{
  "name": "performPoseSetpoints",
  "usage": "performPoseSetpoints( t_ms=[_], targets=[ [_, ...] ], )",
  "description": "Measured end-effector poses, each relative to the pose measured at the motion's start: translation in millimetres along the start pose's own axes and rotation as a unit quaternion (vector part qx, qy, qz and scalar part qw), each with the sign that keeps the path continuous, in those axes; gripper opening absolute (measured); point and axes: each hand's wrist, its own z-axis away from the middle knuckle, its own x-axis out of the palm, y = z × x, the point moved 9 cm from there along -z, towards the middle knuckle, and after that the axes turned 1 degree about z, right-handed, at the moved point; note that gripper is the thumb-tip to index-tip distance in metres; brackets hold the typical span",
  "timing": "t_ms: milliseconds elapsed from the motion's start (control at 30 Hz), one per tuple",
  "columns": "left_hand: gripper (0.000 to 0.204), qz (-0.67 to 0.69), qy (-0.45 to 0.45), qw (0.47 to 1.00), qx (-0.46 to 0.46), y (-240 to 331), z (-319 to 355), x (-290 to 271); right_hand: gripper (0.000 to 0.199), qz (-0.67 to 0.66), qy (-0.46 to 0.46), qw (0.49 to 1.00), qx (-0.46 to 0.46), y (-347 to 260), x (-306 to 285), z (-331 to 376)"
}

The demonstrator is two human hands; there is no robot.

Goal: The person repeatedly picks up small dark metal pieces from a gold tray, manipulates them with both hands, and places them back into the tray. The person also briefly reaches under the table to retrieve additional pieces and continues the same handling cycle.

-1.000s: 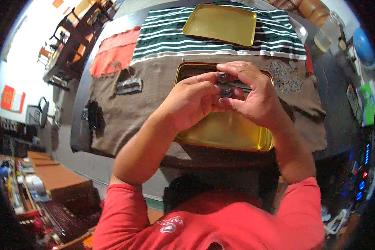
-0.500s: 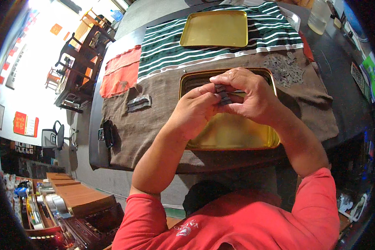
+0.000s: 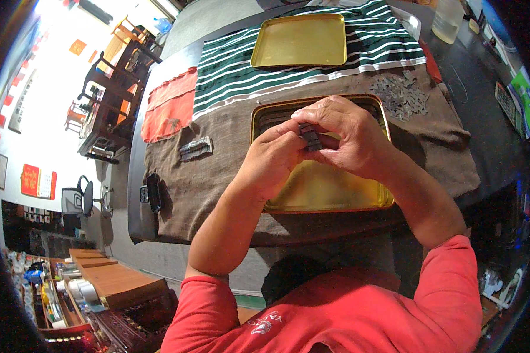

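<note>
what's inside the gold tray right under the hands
The near gold tray shows a bare yellow floor in front and a row of dark flat pieces along its far edge. Both hands, holding a small dark part, cover its middle.

On the wall far to your left hangs a red rectangular sign point(image 3: 39, 181) with gold markings. Higher up the same wall you can see a small orange square sign point(image 3: 76, 47). At the table's right edge lies a green package point(image 3: 524, 100), and just beside it a dark flat device with a grid of keys point(image 3: 504, 101).
</note>
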Motion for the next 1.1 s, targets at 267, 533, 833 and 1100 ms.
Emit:
performPoseSetpoints(
  t_ms=[267,533,833,1100],
  targets=[
    [0.034,-0.114,0.011,0.993,0.002,-2.3,-1.4,1.0,0.056,-0.006,0.004,1.0,0.012,-2.1,-0.5,0.7],
    [0.03,-0.043,0.006,0.999,-0.007,-2.8,0.6,0.4,0.055,-0.018,0.001,1.0,0.011,-2.6,0.0,0.5],
    [0.037,-0.012,0.019,1.0,-0.015,-2.8,0.6,-2.1,0.057,-0.038,-0.013,0.999,0.038,-0.1,2.1,0.7],
    [0.03,-0.059,0.025,0.998,0.002,-4.8,-0.5,-3.5,0.056,-0.037,-0.007,0.999,0.034,-0.3,1.6,1.0]
  ],
)
